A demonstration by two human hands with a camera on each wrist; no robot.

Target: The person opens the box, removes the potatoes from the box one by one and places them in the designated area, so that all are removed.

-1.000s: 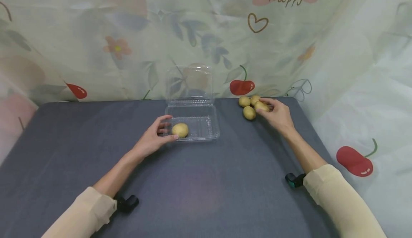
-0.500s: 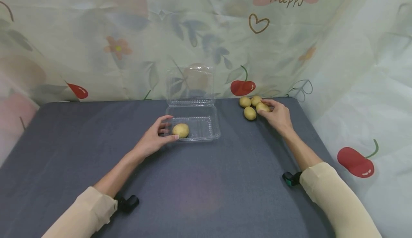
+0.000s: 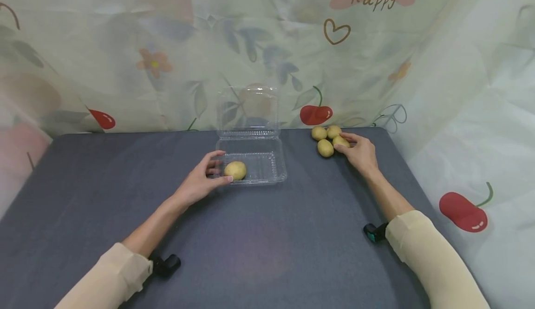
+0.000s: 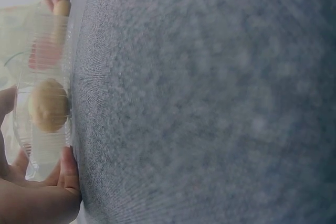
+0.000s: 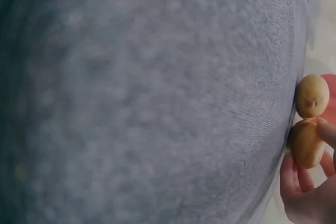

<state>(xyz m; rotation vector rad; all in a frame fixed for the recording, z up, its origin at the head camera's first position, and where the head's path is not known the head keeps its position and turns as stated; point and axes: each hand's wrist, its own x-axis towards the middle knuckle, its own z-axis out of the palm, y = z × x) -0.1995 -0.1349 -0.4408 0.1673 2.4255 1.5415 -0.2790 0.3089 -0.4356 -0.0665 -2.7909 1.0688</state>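
Observation:
A clear plastic clamshell container point(image 3: 263, 172) lies with its lid point(image 3: 248, 109) raised at the back. One small yellow potato point(image 3: 235, 170) rests in its left front part. My left hand point(image 3: 199, 179) grips the container's left end, thumb at the front rim beside that potato; the left wrist view has the potato point(image 4: 50, 106) behind the clear wall. At the back right, my right hand point(image 3: 362, 154) holds a potato point(image 3: 340, 141) between thumb and fingers. Another potato point(image 5: 313, 96) sits right against the held potato point(image 5: 307, 144) in the right wrist view.
Beside the held one are more potatoes, including a front potato point(image 3: 325, 148) and a back potato point(image 3: 319, 133). The dark grey table point(image 3: 267, 244) ends at a printed curtain point(image 3: 167, 90) behind. A pale curtain point(image 3: 480, 114) hangs along the right side.
My right forearm and sleeve have shifted slightly left, while the right fingers stay at the same potato. The left hand and the container hold their places.

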